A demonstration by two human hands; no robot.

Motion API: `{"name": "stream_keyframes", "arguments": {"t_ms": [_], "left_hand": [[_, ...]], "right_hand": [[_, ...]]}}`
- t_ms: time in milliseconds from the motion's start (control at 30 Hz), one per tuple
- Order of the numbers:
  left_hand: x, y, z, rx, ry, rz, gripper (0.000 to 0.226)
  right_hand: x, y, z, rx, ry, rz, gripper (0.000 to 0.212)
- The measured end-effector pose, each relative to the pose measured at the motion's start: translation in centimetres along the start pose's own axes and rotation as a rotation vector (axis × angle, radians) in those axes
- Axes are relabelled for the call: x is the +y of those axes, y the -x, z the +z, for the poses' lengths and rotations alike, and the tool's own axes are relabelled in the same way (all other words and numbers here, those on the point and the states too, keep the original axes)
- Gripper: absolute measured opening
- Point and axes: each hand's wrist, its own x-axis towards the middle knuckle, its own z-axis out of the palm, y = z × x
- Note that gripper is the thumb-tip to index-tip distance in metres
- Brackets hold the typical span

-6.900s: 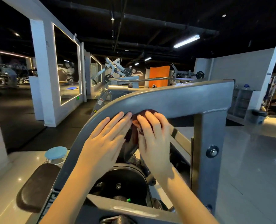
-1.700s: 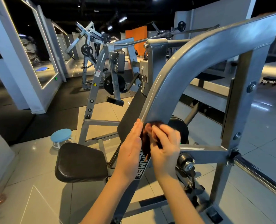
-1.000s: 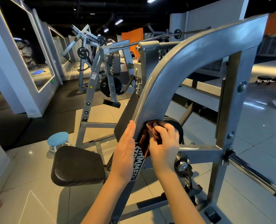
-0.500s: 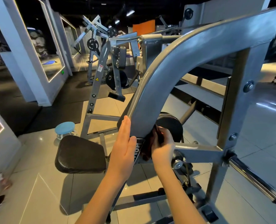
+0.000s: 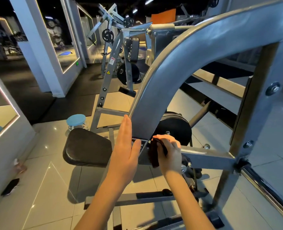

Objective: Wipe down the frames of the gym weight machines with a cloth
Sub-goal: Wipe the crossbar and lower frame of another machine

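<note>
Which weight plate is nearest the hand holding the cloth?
The big black plate just behind the right hand gripping the cloth; the others sit on the far machine.

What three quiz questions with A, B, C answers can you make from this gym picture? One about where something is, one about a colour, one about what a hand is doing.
1. Where is the cloth?
A. on the floor
B. in the right hand, at the frame
C. on the seat

2. What colour is the small stool?
A. blue
B. red
C. yellow

3. How is the left hand?
A. in a fist
B. flat, fingers straight
C. holding a bottle

Answers:
1 B: the fingers curl round it.
2 A: its round top is light blue.
3 B: it stands flat by the frame's edge.
</note>
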Motion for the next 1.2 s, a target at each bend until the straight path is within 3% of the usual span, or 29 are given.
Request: {"name": "stream_keyframes", "arguments": {"t_ms": [133, 267, 367, 467, 567, 667, 800, 867, 1067, 1200], "left_hand": [[-0.6, 0.6, 1.0, 0.068, -0.149, 0.105, 0.059], [-1.4, 1.2, 2.3, 0.14, -0.345, 0.113, 0.057], [-1.5, 1.2, 3.2, 0.169, -0.487, 0.121, 0.058], [-2.1, 1.1, 3.4, 0.15, -0.694, 0.163, 0.06], [-2.6, 1.1, 3.5, 0.086, -0.851, 0.239, 0.062], [-3.0, 1.4, 4.0, 0.044, -0.902, 0.31, 0.061], [-2.9, 1.6, 5.1, -0.081, -0.897, 0.387, 0.058], [-3.2, 1.5, 5.8, -0.16, -0.957, 0.43, 0.061], [-3.5, 1.8, 7.2, -0.201, -1.026, 0.342, 0.062], [-3.5, 2.1, 8.5, -0.201, -0.99, 0.304, 0.062]], "right_hand": [[2.2, -1.2, -1.9, -0.089, 0.029, -0.043, 0.024], [1.9, -0.8, -1.8, -0.061, -0.106, 0.133, 0.02], [-0.1, -0.6, -0.7, -0.102, -0.05, 0.0, 0.027], [1.6, -1.0, -1.6, -0.18, -0.1, -0.048, 0.025], [4.0, -1.6, -2.5, -0.099, -0.209, 0.026, 0.02], [3.3, -1.7, -1.7, -0.033, -0.213, 0.074, 0.016], [4.3, -0.8, -2.3, -0.203, -0.168, -0.037, 0.021], [6.3, -1.4, -3.5, -0.189, -0.249, -0.071, 0.017], [6.0, -2.2, -2.9, -0.059, -0.344, 0.133, 0.014], [6.4, -1.1, -3.0, -0.153, -0.253, 0.014, 0.017]]}}
